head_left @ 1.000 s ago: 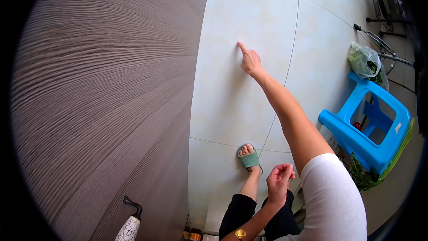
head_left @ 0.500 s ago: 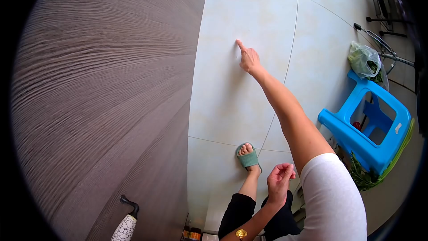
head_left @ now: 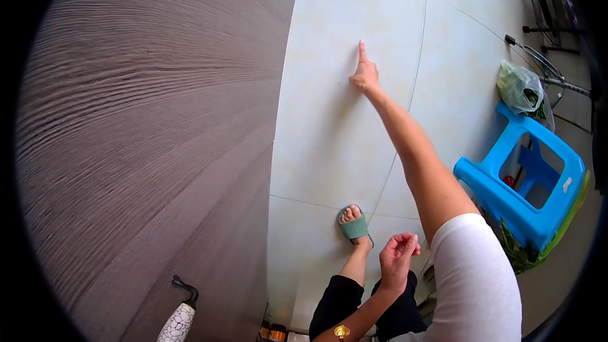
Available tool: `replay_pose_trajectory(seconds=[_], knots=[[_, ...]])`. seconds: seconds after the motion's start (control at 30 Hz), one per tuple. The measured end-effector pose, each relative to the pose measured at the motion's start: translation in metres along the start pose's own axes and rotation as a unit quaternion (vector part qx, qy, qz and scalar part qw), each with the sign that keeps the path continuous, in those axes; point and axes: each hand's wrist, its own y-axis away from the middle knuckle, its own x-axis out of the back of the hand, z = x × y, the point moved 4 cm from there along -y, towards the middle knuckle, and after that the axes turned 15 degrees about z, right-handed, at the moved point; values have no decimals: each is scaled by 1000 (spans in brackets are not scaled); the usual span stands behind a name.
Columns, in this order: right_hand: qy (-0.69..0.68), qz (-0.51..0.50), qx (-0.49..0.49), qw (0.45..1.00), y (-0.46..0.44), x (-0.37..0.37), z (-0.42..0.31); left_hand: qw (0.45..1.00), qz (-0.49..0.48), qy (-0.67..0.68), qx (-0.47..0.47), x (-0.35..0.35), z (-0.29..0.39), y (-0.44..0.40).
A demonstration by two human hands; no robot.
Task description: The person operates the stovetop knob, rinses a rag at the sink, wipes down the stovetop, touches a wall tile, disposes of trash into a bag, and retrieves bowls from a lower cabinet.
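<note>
My right hand reaches out over the pale tiled floor, its index finger stretched straight forward and the other fingers folded in. Nothing is in it; a white sleeve covers that upper arm. Near my body, my left hand is curled, with the thumb against the bent fingers and no object showing in it. A gold ornament sits on the left forearm. Below the hands, one foot wears a green slipper.
A brown wood-grain door fills the left side, with a black handle with a white crackle-patterned grip. At right stand a blue plastic stool, a plastic bag of greens and metal frames. Leafy vegetables lie under the stool.
My right hand has moved slightly right and forward, and its index finger has swung from pointing left to pointing straight ahead. My left hand stays where it was.
</note>
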Motion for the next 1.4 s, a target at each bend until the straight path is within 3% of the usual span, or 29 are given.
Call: replay_pose_trajectory(seconds=[0.33, 0.53, 0.73, 1.4], knots=[[-1, -19, 22, 1000, -2, 0, -1, 1000, 6, 4, -5, -1, 4, 0], [82, -78, 120, 986, 17, -3, -7, 1000, -1, 2, 2, 1, -3, 6], [80, -88, 202, 972, 30, -12, 0, 1000, -6, -13, 1, -1, -7, 10], [79, -109, 216, 967, 86, -15, 16, 1000, -3, -5, -15, 13, -20, 17]])
